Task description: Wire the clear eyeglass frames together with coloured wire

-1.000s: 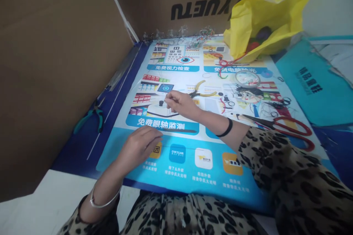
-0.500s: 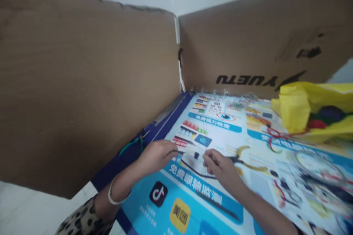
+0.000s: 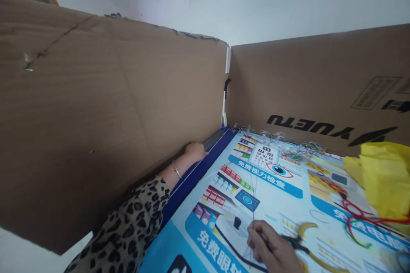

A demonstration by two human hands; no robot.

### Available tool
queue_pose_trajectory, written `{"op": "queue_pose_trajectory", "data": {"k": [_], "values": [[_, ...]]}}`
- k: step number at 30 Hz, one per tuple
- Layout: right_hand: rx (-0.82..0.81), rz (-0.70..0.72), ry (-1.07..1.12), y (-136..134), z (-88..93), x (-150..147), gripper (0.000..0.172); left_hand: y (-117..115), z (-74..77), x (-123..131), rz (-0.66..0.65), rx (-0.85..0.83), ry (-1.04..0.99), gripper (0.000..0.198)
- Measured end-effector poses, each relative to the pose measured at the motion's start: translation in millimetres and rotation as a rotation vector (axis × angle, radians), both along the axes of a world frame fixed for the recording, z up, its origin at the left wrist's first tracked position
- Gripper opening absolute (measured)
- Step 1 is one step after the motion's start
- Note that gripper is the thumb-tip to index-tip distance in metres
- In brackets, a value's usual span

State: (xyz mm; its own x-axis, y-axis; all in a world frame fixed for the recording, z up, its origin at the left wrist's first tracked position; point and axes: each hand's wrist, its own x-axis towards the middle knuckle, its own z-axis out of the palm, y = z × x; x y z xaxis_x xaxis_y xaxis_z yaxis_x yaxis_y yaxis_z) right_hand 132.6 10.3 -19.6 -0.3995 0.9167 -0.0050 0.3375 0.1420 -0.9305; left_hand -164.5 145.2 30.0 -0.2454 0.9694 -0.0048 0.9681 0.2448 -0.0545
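My right hand (image 3: 270, 243) is closed in a pinch over the printed poster (image 3: 272, 209). A thin wire (image 3: 254, 204) rises from its fingertips. Just right of this hand lies a pair of pliers (image 3: 299, 243) with yellow handles, its head partly behind the hand. My left hand (image 3: 196, 152) reaches down to the dark blue left edge of the poster, against the left cardboard panel (image 3: 128, 106). Its fingers point away from me and are hidden, so what they hold or touch does not show. A grey strip (image 3: 214, 138) lies just beyond it.
Another cardboard panel (image 3: 307, 85) stands across the back, meeting the left one at a taped corner (image 3: 227, 62). Tangled clear and coloured strands (image 3: 297, 149) lie along its foot. At right are a yellow bag (image 3: 384, 179) and red cord (image 3: 352, 209) with green ends.
My left hand has gone from above the poster, opposite my right hand, to its left edge by the cardboard. My right hand keeps its pinch. The view has tilted up.
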Motion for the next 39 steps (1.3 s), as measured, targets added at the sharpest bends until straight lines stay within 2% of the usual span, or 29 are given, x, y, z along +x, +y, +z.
{"op": "queue_pose_trajectory", "data": {"k": [4, 9, 14, 18, 29, 35, 39], "values": [[-0.003, 0.01, -0.008, -0.3, 1.3, -0.4, 0.04, 25.8, -7.8, 12.9, 0.0, 0.022, 0.004, 0.056], [0.02, 0.01, -0.006, -0.3, 0.6, -0.1, 0.036, 44.1, -13.9, 17.4, 0.05, 0.014, -0.005, 0.051], [0.043, 0.035, 0.012, 0.5, -0.9, 0.4, 0.035, 39.7, -17.9, 14.5, 0.064, 0.024, -0.021, 0.041], [0.049, 0.038, -0.001, 0.7, -0.6, 0.2, 0.036, 34.6, -20.8, 15.1, 0.064, 0.028, -0.038, 0.041], [0.042, 0.042, -0.005, 0.4, 1.4, 0.1, 0.036, 72.8, -8.9, 7.7, 0.115, -0.254, -0.205, 0.033], [0.053, 0.064, 0.012, 1.1, 1.1, 0.5, 0.035, 63.9, -10.9, 11.1, 0.16, -0.258, -0.205, 0.034], [0.093, 0.051, 0.03, 0.6, 2.5, -0.3, 0.035, 50.2, -14.4, 19.9, 0.177, -0.19, -0.19, 0.035]]}}
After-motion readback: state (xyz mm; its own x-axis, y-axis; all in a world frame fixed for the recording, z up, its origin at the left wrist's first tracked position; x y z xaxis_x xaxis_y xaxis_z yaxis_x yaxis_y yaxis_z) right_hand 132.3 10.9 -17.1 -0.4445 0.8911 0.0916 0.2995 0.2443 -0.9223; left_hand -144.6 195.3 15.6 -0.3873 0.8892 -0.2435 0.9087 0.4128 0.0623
